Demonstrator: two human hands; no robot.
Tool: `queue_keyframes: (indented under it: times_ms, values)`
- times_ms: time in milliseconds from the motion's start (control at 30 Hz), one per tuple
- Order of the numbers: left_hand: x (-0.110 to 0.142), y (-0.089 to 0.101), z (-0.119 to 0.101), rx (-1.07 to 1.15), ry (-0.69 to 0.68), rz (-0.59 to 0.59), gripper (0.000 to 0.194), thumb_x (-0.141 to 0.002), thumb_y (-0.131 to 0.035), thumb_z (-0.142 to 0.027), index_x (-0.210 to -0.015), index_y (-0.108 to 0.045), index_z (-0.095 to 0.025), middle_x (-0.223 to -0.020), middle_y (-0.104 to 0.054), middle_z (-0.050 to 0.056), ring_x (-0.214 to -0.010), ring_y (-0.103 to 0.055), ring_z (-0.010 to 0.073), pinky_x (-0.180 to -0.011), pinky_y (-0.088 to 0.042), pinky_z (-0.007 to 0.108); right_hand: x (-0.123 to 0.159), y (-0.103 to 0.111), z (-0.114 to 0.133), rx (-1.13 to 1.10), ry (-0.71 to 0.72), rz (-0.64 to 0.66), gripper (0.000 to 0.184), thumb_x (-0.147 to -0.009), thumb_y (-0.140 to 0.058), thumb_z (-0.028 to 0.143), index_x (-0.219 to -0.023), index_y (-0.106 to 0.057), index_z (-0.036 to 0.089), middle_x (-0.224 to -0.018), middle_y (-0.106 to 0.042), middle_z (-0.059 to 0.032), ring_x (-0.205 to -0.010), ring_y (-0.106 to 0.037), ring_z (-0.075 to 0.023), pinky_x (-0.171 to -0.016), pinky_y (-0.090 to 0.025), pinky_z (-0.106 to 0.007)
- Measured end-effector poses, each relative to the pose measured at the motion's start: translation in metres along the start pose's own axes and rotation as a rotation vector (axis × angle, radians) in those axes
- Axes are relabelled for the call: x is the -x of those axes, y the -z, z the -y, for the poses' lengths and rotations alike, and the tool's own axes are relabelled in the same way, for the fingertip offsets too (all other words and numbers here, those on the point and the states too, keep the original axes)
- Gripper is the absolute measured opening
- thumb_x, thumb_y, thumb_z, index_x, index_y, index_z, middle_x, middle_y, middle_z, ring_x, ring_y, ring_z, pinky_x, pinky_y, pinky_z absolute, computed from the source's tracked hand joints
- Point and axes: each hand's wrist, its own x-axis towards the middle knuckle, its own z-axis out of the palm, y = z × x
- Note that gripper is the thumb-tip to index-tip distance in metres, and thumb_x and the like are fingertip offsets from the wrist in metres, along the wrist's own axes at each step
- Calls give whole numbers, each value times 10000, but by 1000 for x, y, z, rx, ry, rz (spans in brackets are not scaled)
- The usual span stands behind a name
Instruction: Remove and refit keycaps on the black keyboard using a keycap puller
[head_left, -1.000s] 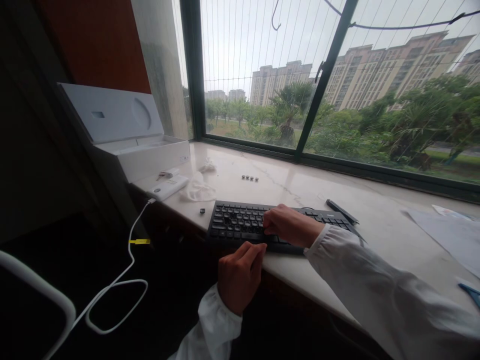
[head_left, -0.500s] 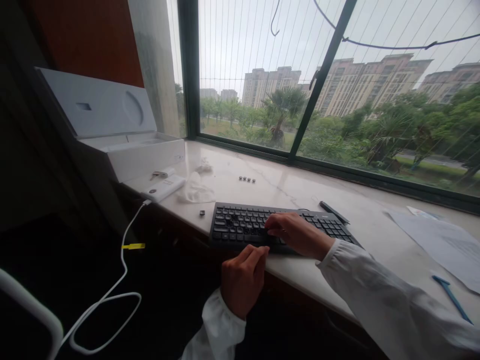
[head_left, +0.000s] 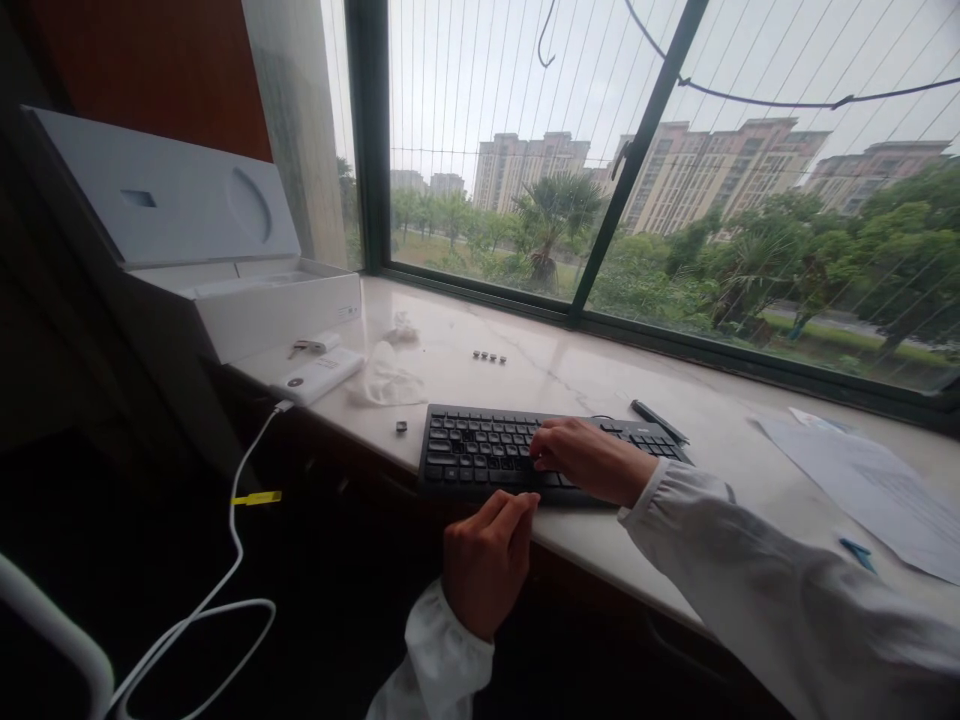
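A black keyboard [head_left: 450, 482] lies along the front edge of the pale tabletop, with bare sockets among its keys. My right hand [head_left: 596, 460] rests over the middle of it, fingers curled together and pinched down at the lower key rows; whatever is between the fingertips is hidden. Just below the keyboard's front edge is my left hand [head_left: 486, 560], thumb and fingers pressed together; I cannot make out anything in them. One loose keycap [head_left: 401, 427] sits left of the keyboard. Several small keycaps [head_left: 490, 357] stand in a row behind it.
An open white box [head_left: 277, 315] stands at the left, with a white power bank [head_left: 322, 375] and its cable before it. A crumpled clear bag [head_left: 390, 380] lies nearby. Behind the keyboard is a dark pen-like object [head_left: 658, 420]; papers [head_left: 862, 480] and a blue tool [head_left: 856, 553] lie right.
My right forearm and sleeve have shifted slightly, covering more of the blue tool. Both hands keep nearly the same place and pinch. The view has turned slightly.
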Motion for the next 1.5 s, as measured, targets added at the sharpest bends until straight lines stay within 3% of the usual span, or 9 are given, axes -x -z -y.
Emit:
queue_keyframes:
  times_ms: [133, 300, 433, 800, 967, 1233, 1500]
  values:
    - [-1, 1, 1, -4, -14, -2, 214, -958, -504, -238, -1051, -696, -255, -804, -705, -17, -685, -666, 88, -636, -467, 177, -2, 4, 5, 83, 32, 65, 154, -874, -560, 116, -956, -689, 97, -920, -685, -147, -853, -667, -235, -712, -456, -283]
    - [-1, 1, 1, 7, -17, 4, 231, -958, -503, -230, -1096, -685, -266, -816, -707, -18, -694, -669, 90, -650, -474, 179, 0, 2, 11, 86, 57, 25, 189, -863, -511, 50, -960, -666, 96, -935, -673, -175, -827, -663, -264, -706, -460, -323]
    - [-1, 0, 2, 24, -22, -1, 231, -950, -517, -224, -1104, -682, -274, -813, -703, -22, -683, -667, 89, -642, -472, 178, -1, 4, 16, 66, 53, 39, 202, -843, -510, 16, -910, -671, 119, -922, -666, -161, -797, -644, -251, -680, -444, -320]
    - [-1, 0, 3, 39, -17, -4, 188, -947, -520, -220, -1025, -688, -252, -818, -703, -15, -689, -667, 89, -647, -463, 178, -8, 9, 23, 296, 94, 122, 268, -842, -449, -8, -852, -689, 112, -890, -669, -157, -744, -625, -203, -613, -412, -287]
    - [0, 0, 3, 35, -14, -2, 191, -951, -513, -226, -1027, -685, -258, -807, -698, -21, -680, -662, 90, -639, -457, 182, -11, 13, 21, 152, 30, 133, 175, -788, -560, 14, -760, -699, 115, -791, -681, -120, -694, -645, -171, -595, -413, -240]
    - [1, 0, 3, 27, -9, 7, 191, -958, -504, -236, -1026, -681, -259, -815, -698, -25, -690, -664, 91, -630, -440, 192, -10, 8, 11, -55, -30, 44, 201, -777, -559, 38, -728, -726, 139, -708, -704, -81, -649, -654, -152, -579, -419, -213]
    - [1, -1, 2, -2, 13, -3, 189, -960, -502, -258, -1001, -685, -280, -810, -694, -40, -696, -664, 91, -623, -422, 200, -14, 14, 27, 209, 40, 152, 226, -702, -529, -31, -707, -721, 87, -698, -694, -115, -611, -620, -155, -507, -336, -237]
